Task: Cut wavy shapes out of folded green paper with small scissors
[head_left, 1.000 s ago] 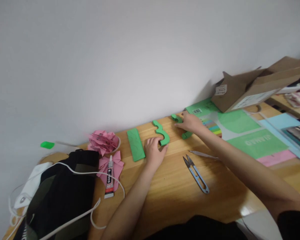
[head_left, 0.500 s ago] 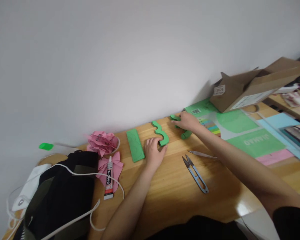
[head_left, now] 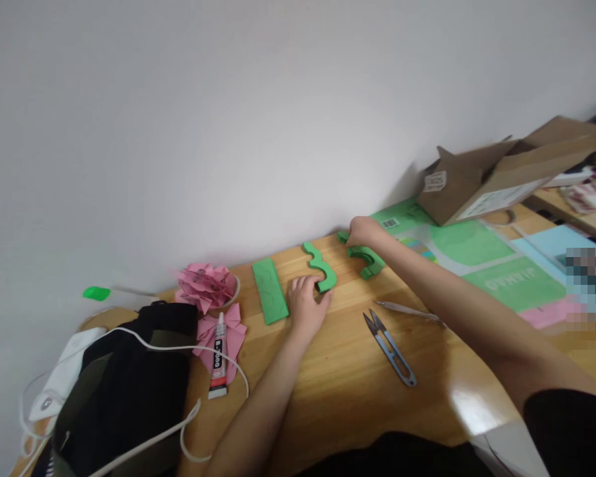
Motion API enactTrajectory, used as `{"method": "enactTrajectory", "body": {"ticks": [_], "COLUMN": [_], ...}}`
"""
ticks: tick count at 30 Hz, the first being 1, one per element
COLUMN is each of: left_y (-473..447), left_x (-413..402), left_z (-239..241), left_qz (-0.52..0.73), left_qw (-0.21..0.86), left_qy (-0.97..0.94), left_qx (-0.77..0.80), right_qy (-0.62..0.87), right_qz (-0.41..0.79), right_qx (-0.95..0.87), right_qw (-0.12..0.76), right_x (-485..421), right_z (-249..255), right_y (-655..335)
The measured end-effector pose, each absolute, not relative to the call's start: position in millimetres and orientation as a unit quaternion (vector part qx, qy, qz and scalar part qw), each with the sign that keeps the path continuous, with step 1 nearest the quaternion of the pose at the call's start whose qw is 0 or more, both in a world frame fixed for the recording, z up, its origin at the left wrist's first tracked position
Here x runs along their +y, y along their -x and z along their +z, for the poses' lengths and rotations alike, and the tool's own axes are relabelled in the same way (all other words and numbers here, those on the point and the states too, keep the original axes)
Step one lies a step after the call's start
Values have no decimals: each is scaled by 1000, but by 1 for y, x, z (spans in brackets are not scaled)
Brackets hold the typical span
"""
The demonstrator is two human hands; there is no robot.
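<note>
left hand (head_left: 308, 306) curls at the near end of the green three (head_left: 330, 273), right hand (head_left: 366, 232) bends over another green piece (head_left: 373, 260), both pieces on the table (head_left: 328, 377), either grip impossible to tell

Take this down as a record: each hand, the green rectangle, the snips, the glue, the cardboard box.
Left hand: at the nearer end of the green 3-shaped cutout
Right hand: at the far end of another curved green cutout, fingers partly hidden
Green rectangle: on the wooden table, left of the green 3-shaped cutout
Thread snips: on the wooden table, blades apart
B-7000 glue tube: on pink folded paper
Cardboard box: back right, flaps up
</note>
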State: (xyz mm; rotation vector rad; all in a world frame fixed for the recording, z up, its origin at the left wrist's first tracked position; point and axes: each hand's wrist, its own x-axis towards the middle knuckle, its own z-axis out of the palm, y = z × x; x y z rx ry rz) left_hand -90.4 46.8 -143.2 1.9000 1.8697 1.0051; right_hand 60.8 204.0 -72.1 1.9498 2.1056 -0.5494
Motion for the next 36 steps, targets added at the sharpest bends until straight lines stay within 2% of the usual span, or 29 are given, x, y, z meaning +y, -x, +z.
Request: {"method": "enactTrajectory", "body": {"ticks": [16,25,31,36], "left_y": [91,90,60,31], "left_x": [47,43,32,61], "left_z": [-146,-142,-122,-104], "left_qz": [346,332,223,95], "left_qw": [130,82,61,45], "left_qy": [-669,-696,-793,-843], "left_qx": [645,631,564,528], "right_qy": [-664,-671,-669,-663], "right_qz": [-184,-178,-205,-215], "right_qx": [710,705,702,709], "right_qw": [145,145,133,106], "right_x": [213,209,212,216], "right_z": [-66,-60,-61,-67], "right_y": [-51,-55,-53,-52]}}
